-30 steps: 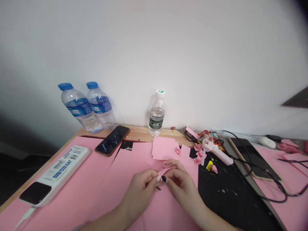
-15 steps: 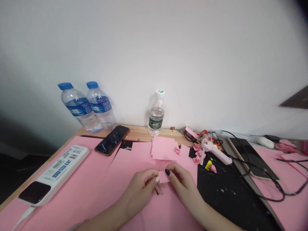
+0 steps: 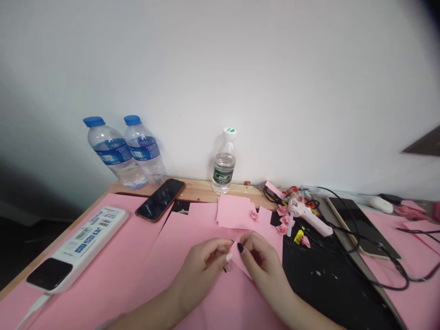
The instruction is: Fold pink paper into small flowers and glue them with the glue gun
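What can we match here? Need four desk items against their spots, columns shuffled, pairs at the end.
Items:
1. Pink hot glue gun
2. Small water bottle
3. Smartphone
4. Folded pink paper

Spots:
A. Pinched between left hand and right hand
B. Standing upright by the wall
C. Lying on the black mat
D. Lying flat at the back of the wooden table

Pairs: 1-C, 2-B, 3-D, 4-A

the left hand point(image 3: 201, 275) and right hand point(image 3: 264, 270) pinch a folded piece of pink paper point(image 3: 239, 259) over wide pink paper sheets point(image 3: 192, 233). to the right, a pink hot glue gun point(image 3: 304, 215) lies just beside small pink paper flowers point(image 3: 282, 219) on a paint-flecked black mat point(image 3: 330, 275).
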A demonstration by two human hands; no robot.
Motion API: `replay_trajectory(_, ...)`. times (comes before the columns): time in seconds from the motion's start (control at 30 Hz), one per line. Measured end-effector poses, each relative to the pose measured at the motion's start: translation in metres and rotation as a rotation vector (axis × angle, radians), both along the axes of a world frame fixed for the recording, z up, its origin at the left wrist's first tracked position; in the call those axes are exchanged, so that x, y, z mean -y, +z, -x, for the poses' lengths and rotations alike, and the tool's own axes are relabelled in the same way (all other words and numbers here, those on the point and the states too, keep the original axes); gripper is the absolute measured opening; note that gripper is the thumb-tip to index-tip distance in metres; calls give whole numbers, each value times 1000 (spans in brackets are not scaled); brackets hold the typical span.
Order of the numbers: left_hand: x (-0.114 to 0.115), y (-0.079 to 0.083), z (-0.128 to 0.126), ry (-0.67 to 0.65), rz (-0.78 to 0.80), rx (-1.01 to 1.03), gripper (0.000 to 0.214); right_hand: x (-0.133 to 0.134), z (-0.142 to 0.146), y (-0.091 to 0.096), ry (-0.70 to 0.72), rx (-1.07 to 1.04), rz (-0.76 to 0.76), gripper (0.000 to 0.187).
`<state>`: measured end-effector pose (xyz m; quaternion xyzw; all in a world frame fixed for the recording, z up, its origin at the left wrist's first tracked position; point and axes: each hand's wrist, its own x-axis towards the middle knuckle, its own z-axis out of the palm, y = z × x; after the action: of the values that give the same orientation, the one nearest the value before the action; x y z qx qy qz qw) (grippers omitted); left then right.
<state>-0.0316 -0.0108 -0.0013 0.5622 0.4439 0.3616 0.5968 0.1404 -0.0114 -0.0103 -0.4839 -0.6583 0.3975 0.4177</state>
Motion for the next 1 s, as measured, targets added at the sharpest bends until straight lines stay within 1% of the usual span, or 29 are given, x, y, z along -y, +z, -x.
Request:
replay_trajectory(0.3,2,1,1,105,-50,-72,16,4,2,-1,35,-46,3,26)
replay_trajectory(0.5,3,0,3,132,-161,-120,15,6,4,-1,65,-90,8,28)
replay_trajectory(0.67,3,-2,4,152,-227,-93,15,8,4,-1,83,-99,-2,28)
replay_trajectory(0.83,3,-3,5,158,-255,-95,15,7,3,0,99,-89,-17,28)
replay_trajectory(1.0,4,-2,6,186,-256,-106,17,7,3,-2,104,-61,-26,28)
